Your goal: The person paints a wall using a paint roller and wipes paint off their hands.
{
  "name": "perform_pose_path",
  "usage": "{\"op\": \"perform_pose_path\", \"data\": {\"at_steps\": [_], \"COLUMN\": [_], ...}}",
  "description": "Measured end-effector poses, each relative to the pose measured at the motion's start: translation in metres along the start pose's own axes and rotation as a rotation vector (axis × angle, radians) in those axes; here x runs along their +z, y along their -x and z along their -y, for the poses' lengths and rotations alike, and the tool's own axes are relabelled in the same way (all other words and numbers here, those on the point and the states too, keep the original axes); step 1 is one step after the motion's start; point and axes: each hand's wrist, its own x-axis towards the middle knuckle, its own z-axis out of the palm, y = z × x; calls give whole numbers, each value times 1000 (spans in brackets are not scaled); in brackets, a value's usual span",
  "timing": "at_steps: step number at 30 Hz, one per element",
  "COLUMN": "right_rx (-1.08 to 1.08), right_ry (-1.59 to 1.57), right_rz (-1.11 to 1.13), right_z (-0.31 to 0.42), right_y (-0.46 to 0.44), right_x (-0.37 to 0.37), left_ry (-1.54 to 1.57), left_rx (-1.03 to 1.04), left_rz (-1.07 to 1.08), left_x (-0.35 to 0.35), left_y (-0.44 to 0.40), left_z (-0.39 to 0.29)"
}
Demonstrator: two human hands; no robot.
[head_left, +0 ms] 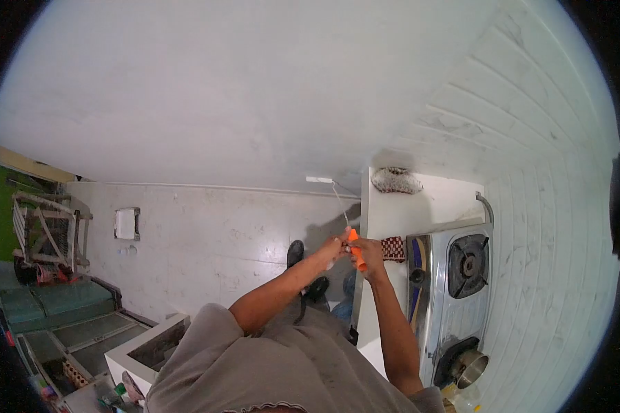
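Head | left hand [335,249], right hand [372,260] gripping roller [357,253] | white wall [241,89], tiled floor [207,241] | stove [442,275] on counter [441,199]

From here I see a mini paint roller [355,240], its orange handle [359,261] slanting between both hands [372,257]; its thin wire frame [339,201] reaches a narrow white sleeve [319,179], lying crosswise low by the wall [241,124].

The stove [427,289] sits on the counter [437,208] at right, a pot [471,369] on its near burner. Left of the stove lies a cloth [393,249]; a rag [396,181] lies at the counter's far end. The roller head [319,179] is at the far wall's [220,124] foot, left of the counter. A tray [138,221] lies on the floor [207,241] at left.
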Motion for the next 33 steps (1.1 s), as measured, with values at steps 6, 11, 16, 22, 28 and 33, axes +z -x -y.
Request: {"op": "perform_pose_path", "data": {"at_steps": [6, 11, 16, 22, 28, 33], "right_rx": [-17, -71, -125, -152, -139, -103], "right_ry": [-14, -16, -28, -85, -81, -34], "right_rz": [47, 59, 74, 85, 51, 28], "right_z": [24, 47, 62, 79, 105, 108], "right_y": [47, 123, 188, 252, 310, 349], "right_x": [5, 4, 4, -1, -1, -2], "left_ry": [30, 6, -48, -164, -173, -203], "left_rx": [145, 194, 212, 284, 321, 339], "left_rz": [82, 106, 221, 270, 388, 486], "left_x": [28, 76, 105, 143, 179, 193], "left_y": [44, 105, 151, 196, 233, 266], "left_z": [-9, -14, -22, -26, -30, -25]}}
